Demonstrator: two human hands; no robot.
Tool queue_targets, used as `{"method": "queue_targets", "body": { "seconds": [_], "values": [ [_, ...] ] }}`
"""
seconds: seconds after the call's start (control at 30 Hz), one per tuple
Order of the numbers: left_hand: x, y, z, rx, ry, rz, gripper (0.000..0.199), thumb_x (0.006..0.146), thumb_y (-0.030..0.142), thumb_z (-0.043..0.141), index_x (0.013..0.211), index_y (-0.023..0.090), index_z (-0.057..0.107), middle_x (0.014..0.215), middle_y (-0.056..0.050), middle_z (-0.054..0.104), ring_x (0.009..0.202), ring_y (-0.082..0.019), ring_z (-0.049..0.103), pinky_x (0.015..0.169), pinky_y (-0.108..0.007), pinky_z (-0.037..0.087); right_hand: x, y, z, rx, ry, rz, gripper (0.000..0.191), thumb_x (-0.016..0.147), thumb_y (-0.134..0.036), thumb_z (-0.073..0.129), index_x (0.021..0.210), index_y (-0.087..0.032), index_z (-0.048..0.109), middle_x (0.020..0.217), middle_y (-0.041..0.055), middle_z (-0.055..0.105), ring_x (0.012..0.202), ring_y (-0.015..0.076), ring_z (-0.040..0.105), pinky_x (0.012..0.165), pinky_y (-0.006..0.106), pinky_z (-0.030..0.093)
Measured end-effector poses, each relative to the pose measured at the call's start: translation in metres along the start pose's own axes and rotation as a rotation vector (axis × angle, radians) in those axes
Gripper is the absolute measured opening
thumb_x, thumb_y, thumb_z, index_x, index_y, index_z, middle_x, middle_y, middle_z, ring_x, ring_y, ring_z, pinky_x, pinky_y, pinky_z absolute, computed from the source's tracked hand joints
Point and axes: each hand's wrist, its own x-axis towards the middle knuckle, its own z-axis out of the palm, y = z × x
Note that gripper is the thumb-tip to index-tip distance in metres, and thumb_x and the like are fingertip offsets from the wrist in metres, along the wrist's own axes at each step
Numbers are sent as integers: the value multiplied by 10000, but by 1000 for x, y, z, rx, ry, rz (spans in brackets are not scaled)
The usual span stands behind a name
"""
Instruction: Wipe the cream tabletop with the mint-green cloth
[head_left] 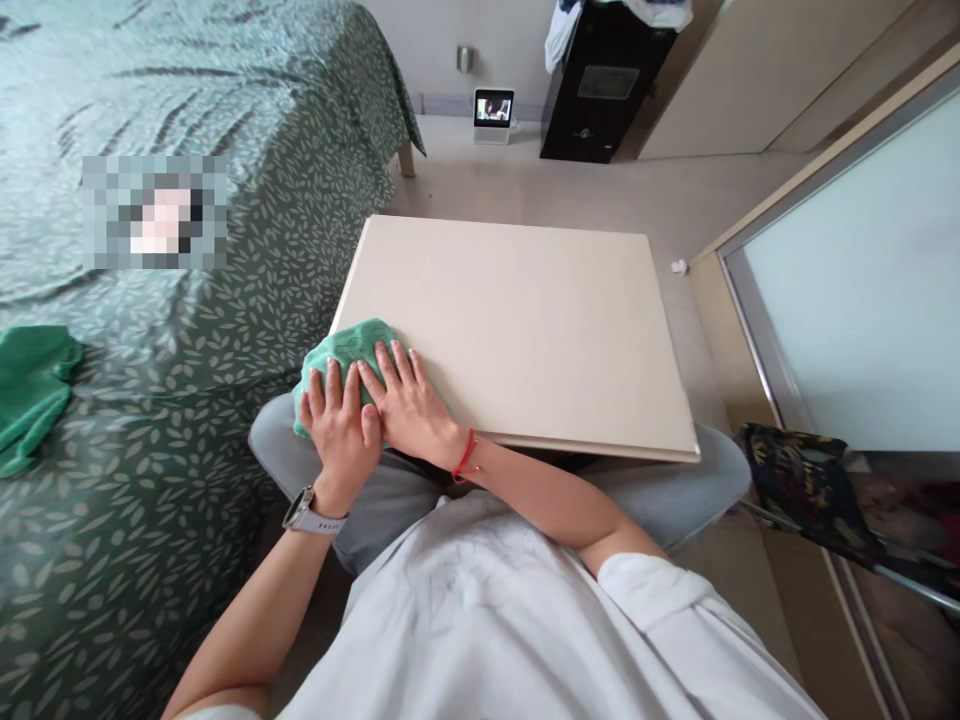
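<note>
A: Where is the green cloth (360, 340)?
B: At the near left corner of the cream worktop (525, 320), partly hanging past the edge.

A: And the hands?
B: Both lie palm down on it, side by side. The left hand (343, 420), with a watch (304, 510) at its wrist, is on the outer side. The right hand (414, 405) is next to it, its wrist wearing a red bracelet (466, 457).

A: How does each grip look?
B: Fingers extended and slightly spread on both, pressing flat rather than pinching the fabric. I can't tell how hard they press.

A: What is around them?
B: A bed (225, 400) with a leaf-patterned cover is on the left, with a darker green fabric (34, 385) on it. Beyond the worktop, a small lit screen (493, 110) stands on the floor (465, 185) near a black cabinet (600, 95).
</note>
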Motion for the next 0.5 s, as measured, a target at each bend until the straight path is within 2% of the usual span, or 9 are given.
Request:
{"method": "queue_targets", "body": {
  "seconds": [0.13, 0.23, 0.4, 0.5],
  "values": [
    [-6, 46, 15, 12, -50, 71, 771, 1143, 562, 203, 1688, 154, 564, 1825, -218, 445, 1747, -474, 304, 1374, -769, 251, -46, 23, -5, 6, 29, 135, 657, 1167, -247, 462, 1806, -99, 420, 1891, 245, 315, 1776, 411, 299, 1427, 660, 303],
    [-11, 86, 31, -6, -92, 158, 765, 1130, 563, 274, 1660, 131, 617, 1815, -228, 458, 1736, -478, 336, 1363, -740, 280, -88, 47, -7, -1, 62, 249, 670, 1151, -252, 503, 1805, -122, 440, 1886, 242, 332, 1766, 431, 318, 1412, 690, 318],
    [-22, 159, 59, -1, -244, 426, 758, 1102, 563, 467, 1721, 138, 569, 1848, -229, 381, 1745, -484, 321, 1376, -703, 316, -171, 89, -1, -146, 180, 445, 648, 1123, -271, 511, 1755, -131, 541, 1840, 242, 445, 1713, 449, 417, 1361, 684, 401],
    [-27, 202, 72, -5, -326, 605, 815, 1111, 591, 520, 1759, 96, 504, 1849, -276, 338, 1739, -519, 308, 1361, -725, 355, -218, 113, 5, -254, 244, 550, 643, 1093, -229, 475, 1717, -126, 591, 1808, 258, 494, 1686, 445, 457, 1333, 689, 432]
  ]
}}
